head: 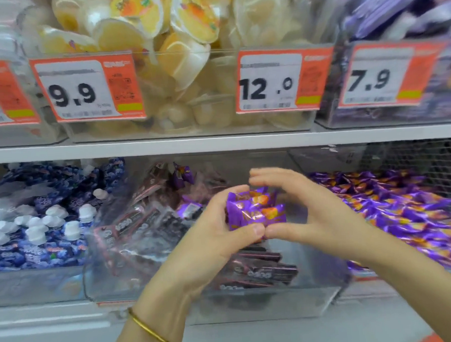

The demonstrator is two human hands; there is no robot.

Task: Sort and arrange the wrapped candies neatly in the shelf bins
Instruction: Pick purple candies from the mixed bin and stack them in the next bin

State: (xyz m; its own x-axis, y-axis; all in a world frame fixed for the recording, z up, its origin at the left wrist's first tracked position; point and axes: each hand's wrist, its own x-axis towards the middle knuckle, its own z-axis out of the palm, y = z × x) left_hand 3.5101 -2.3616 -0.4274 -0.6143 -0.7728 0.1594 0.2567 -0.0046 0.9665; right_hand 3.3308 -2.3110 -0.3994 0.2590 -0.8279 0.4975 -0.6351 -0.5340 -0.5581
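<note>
Right of the grip, the bin of purple wrapped candies (404,208) is the likely matching destination. Directly below the grip sits the clear bin (252,308) of dark bars (261,271). The left hand (222,236) pinches a small candy stack (255,211). The right hand (299,214) is spread, thumb at its base. Square the stack, then carry it right without loosening. A stray purple candy (179,176) lies behind the grip.
</note>
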